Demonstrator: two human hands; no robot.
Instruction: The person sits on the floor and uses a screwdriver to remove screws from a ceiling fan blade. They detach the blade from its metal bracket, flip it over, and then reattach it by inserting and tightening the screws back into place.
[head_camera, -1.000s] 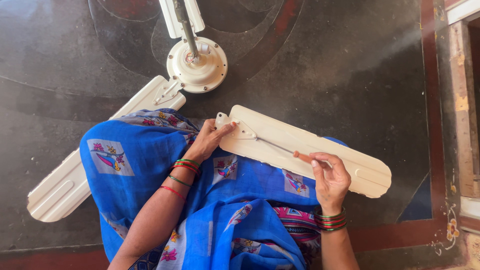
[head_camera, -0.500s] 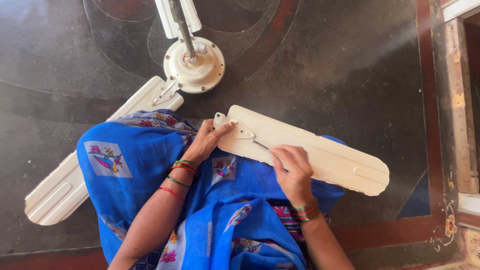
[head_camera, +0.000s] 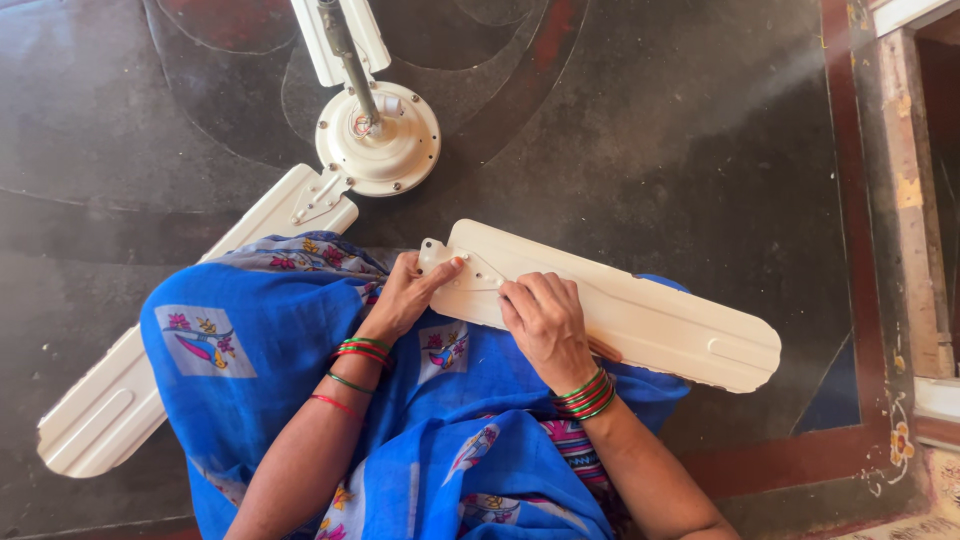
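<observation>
While the person sits on the dark floor (head_camera: 650, 130), a loose cream fan blade (head_camera: 640, 315) lies across the lap, on blue floral cloth (head_camera: 260, 350), its bracket end pointing toward the fan hub and its rounded tip reaching toward the floor's red border at the right.

Left hand (head_camera: 405, 295): resting on the bracket end of the blade, thumb and forefinger stretched narrowly along its edge, steadying it rather than wrapped around it.

Right hand (head_camera: 545, 320): laid palm-down on the blade just beside the left hand, fingers curled close together near the bracket holes. Whether anything is pinched beneath the fingers cannot be told.

Both wrists carry red and green bangles.

Hub (head_camera: 378, 138): round, cream, standing on the floor beyond the lap, apart from the loose blade, with a metal rod (head_camera: 345, 55) rising from its centre. Two further blades are fixed to it; one (head_camera: 190, 330) runs toward the lower left, partly under the cloth, the other (head_camera: 340, 35) leaves the upper edge of view.
</observation>
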